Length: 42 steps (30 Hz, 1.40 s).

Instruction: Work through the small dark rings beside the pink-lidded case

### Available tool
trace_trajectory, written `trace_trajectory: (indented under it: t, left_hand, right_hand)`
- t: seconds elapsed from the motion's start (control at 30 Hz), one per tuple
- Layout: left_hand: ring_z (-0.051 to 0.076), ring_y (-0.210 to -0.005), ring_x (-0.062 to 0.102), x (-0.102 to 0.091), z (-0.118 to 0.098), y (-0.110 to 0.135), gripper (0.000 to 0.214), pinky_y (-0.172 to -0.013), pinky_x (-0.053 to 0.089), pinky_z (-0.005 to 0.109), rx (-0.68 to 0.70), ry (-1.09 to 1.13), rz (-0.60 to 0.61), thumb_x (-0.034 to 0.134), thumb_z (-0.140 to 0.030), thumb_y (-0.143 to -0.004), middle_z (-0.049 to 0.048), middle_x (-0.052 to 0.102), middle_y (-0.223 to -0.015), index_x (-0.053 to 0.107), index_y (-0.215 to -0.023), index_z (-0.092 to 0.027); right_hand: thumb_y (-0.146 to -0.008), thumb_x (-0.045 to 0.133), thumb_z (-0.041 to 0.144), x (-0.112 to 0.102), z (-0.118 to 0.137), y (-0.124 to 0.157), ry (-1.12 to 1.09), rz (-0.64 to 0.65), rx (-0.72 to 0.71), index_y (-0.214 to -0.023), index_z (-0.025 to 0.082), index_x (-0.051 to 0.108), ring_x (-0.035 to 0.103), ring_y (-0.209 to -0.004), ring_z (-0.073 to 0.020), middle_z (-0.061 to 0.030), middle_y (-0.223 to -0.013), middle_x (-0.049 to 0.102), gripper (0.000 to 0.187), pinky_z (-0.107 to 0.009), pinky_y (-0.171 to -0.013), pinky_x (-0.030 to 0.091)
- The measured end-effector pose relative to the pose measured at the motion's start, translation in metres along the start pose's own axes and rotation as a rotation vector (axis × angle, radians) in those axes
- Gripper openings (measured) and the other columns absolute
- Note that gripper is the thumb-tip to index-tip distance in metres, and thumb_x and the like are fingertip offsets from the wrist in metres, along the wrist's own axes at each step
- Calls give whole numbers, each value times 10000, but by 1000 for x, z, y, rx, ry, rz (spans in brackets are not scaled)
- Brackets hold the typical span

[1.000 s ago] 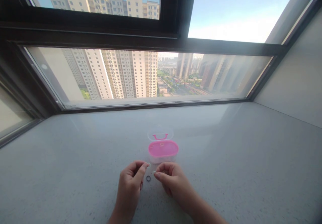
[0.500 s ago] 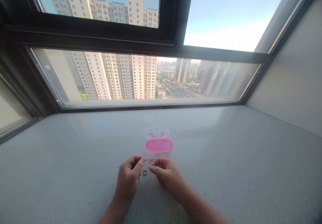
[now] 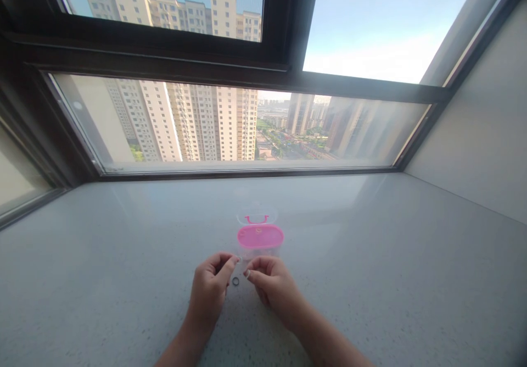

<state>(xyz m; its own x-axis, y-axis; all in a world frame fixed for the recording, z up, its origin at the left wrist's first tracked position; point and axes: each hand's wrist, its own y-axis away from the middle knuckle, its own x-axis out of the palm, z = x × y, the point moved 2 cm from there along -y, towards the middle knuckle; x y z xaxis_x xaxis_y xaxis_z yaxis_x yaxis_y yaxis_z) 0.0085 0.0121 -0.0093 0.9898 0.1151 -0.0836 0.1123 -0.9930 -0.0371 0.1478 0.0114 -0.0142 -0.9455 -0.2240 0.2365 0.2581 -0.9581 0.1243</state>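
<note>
My left hand (image 3: 211,282) is closed in a pinch on a tiny whitish ring (image 3: 240,259), which shows only in part at the fingertips. Close beside it, my right hand (image 3: 274,284) pinches another small white ring (image 3: 247,273) between thumb and forefinger. A dark ring (image 3: 235,281) lies flat on the pale surface between the two hands. Just beyond the fingertips stands a clear plastic box (image 3: 263,251) with its lid (image 3: 257,213) swung back, showing a pink handle. Its pink tray (image 3: 267,237) bears a couple of small pale ring-like things (image 3: 258,231).
The speckled white sill (image 3: 370,257) runs under my hands up to the dark window frame (image 3: 247,176). A pale wall (image 3: 486,136) rises on the right. Tall buildings (image 3: 197,120) appear through the glass.
The white ring in my right hand has shifted slightly against the thumb tip. Both hands keep nearly the same place, and the whole view has moved a little.
</note>
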Motion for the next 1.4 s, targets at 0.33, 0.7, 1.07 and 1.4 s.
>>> trace_trajectory:
  t: [0.33, 0.7, 1.07, 1.4]
  left_hand:
    - [63, -401, 310, 0, -2, 0, 252, -377, 259, 160, -2, -9, 7, 593, -376, -737, -74, 378, -425, 615, -666, -135]
    - [61, -401, 310, 1, 1, -2, 265, -377, 260, 160, -9, -8, 16, 600, -389, -736, -75, 367, -435, 611, -662, -135]
    - [69, -401, 320, 1, -2, 0, 268, -374, 260, 165, -14, -7, 9, 608, -396, -722, -72, 375, -434, 610, -666, -134]
    - [69, -405, 322, 1, -2, 0, 267, -386, 265, 166, -12, -16, 14, 603, -400, -730, -75, 380, -440, 607, -664, -141]
  right_hand:
    - [-686, 646, 294, 1, 1, 0, 10, 11, -15, -673, 152, 528, 248, -293, -36, 107, -367, 365, 185, -174, -307, 150]
    - [-701, 648, 316, 0, -2, -2, 18, 21, -32, -678, 151, 532, 243, -290, -34, 108, -368, 362, 203, -174, -304, 154]
    - [-696, 652, 330, 1, 0, 0, 37, 13, -19, -675, 148, 532, 247, -291, -32, 108, -364, 366, 220, -178, -309, 149]
    - [-689, 657, 346, 1, 3, 1, 40, 9, -18, -679, 148, 533, 254, -301, -33, 108, -375, 362, 233, -179, -317, 148]
